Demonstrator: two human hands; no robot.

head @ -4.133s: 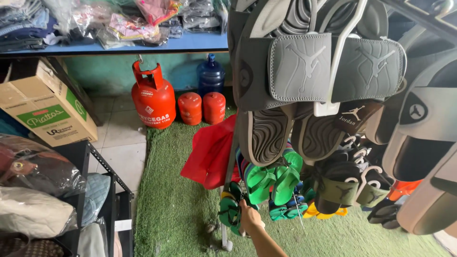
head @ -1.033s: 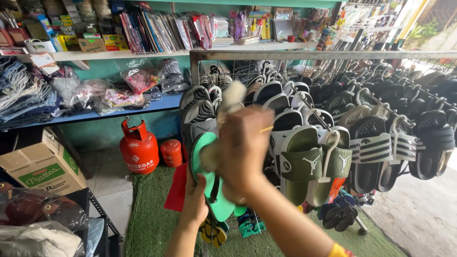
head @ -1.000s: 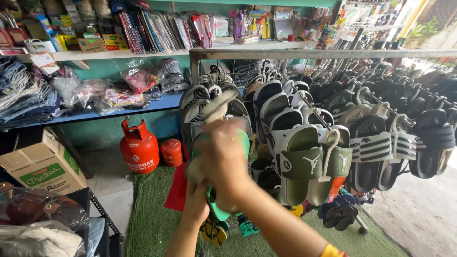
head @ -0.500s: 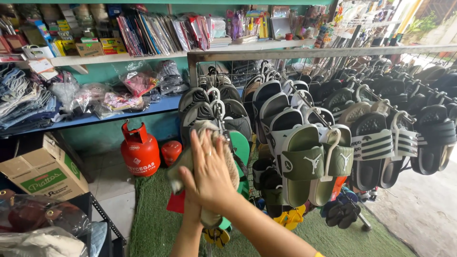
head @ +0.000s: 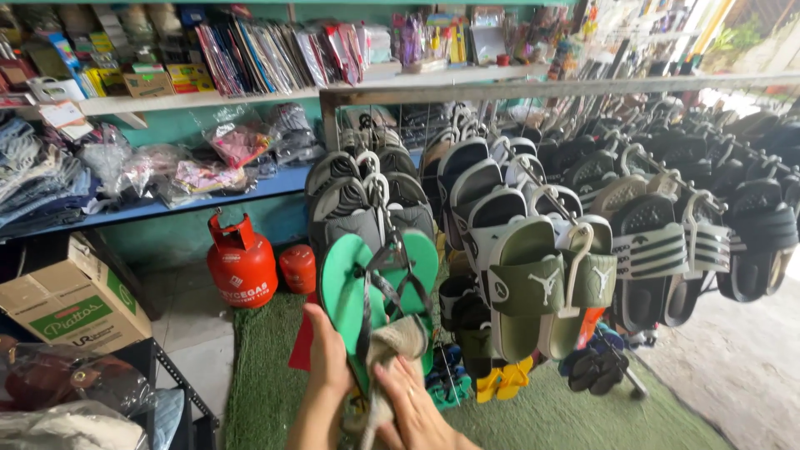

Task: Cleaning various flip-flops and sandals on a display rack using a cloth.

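A pair of green flip-flops [head: 358, 292] with dark straps hangs at the front of a rack of slide sandals. My left hand [head: 325, 358] grips the left edge of the green pair from behind. My right hand [head: 412, 404] presses a beige cloth [head: 392, 350] against the lower part of the soles. Olive slides [head: 542, 287] on a white hanger hang just to the right.
A metal rail [head: 533, 86] carries several rows of grey, black and white slides. A red gas cylinder [head: 242, 262] stands on the floor to the left, beside a cardboard box [head: 71, 300]. Green turf [head: 567, 412] covers the floor. Shelves [head: 208, 96] of goods run behind.
My hands have dropped from in front of the green flip-flops to their lower part, uncovering the soles. The cloth moved down with my right hand.
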